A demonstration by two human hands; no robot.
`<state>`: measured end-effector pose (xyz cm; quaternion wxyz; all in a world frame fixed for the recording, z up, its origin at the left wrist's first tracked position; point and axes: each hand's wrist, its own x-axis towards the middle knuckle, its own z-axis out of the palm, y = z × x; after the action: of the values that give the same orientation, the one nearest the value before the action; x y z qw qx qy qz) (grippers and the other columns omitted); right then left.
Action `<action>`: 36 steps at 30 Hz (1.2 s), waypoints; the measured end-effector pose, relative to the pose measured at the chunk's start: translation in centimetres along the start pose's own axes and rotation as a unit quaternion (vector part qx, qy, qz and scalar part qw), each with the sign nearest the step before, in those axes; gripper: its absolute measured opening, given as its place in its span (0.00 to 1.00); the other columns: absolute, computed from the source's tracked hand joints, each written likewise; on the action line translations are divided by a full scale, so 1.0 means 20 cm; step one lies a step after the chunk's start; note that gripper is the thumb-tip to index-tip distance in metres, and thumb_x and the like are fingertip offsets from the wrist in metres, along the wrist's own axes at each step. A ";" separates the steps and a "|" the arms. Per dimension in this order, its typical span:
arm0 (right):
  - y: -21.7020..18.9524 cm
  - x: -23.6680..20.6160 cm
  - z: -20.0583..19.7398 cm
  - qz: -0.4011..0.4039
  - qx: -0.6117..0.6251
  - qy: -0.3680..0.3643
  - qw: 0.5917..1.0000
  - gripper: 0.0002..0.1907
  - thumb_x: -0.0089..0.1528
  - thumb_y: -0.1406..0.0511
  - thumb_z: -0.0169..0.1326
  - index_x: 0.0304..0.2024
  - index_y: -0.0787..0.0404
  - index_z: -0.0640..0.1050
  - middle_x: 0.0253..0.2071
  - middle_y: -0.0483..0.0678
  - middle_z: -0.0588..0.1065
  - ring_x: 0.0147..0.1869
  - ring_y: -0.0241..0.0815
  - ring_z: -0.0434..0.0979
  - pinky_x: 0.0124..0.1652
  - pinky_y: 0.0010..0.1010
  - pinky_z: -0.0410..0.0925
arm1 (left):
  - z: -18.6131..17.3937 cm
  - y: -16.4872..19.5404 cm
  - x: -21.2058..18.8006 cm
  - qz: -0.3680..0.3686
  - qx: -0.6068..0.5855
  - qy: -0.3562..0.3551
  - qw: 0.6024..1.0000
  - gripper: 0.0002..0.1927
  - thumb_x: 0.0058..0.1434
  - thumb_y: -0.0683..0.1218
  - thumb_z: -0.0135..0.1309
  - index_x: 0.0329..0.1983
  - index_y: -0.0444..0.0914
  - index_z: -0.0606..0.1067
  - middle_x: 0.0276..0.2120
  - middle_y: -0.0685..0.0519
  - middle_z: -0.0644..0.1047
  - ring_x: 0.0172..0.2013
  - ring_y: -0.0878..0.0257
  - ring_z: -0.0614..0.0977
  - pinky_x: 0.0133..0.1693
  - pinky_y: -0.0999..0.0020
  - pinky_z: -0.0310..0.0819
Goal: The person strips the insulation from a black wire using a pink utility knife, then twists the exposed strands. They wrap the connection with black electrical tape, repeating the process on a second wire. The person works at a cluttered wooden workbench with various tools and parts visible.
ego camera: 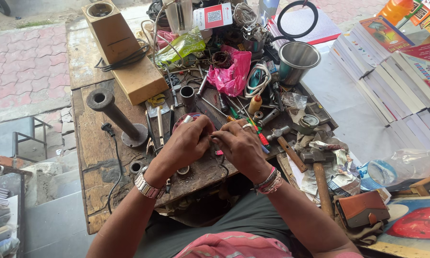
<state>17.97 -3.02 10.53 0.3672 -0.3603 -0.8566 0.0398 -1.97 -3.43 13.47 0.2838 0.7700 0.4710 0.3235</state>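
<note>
The desk [95, 143] is made of rough, worn, matt wood. A dull metal post [114, 117] is seen on it. The cup [298, 59] is of brushed, shiny steel. The bag [234, 74] is of glossy pink plastic. A metal-headed, wooden-handled hammer [317, 172] is laid on crumpled paper [341, 179]. A polished metal watch [145, 186] is worn.

a small part, mostly hidden, pinched between both hands' fingertips [214, 137] above the workbench.
</note>
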 end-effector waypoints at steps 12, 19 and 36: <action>0.13 -0.09 0.12 0.061 0.089 -0.027 0.994 0.20 0.65 0.58 0.62 0.57 0.56 0.78 0.52 0.45 0.78 0.60 0.48 0.73 0.57 0.40 0.64 | 0.03 -0.06 0.00 -0.042 0.119 -0.012 0.992 0.09 0.59 0.44 0.54 0.34 0.33 0.80 0.32 0.40 0.80 0.38 0.44 0.82 0.43 0.50 0.73; -0.05 -0.14 0.19 0.010 -0.037 0.098 0.994 0.34 0.55 0.52 0.69 0.55 0.57 0.68 0.57 0.51 0.70 0.66 0.53 0.67 0.60 0.46 0.53 | 0.03 -0.06 0.05 -0.114 0.099 -0.044 0.988 0.10 0.57 0.46 0.54 0.34 0.34 0.81 0.28 0.39 0.81 0.34 0.45 0.83 0.41 0.51 0.75; 0.35 -0.14 0.10 0.292 0.522 -0.202 0.776 0.18 0.68 0.54 0.53 0.46 0.61 0.83 0.45 0.43 0.79 0.51 0.32 0.75 0.53 0.27 0.66 | 0.01 -0.01 0.05 -0.065 0.084 -0.138 0.985 0.12 0.59 0.50 0.60 0.39 0.38 0.83 0.31 0.47 0.82 0.36 0.53 0.82 0.41 0.57 0.72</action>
<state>22.17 0.82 5.15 0.2877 -0.3302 -0.6128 0.6578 -1.52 -2.56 13.43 0.3003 0.7964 0.5018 0.1543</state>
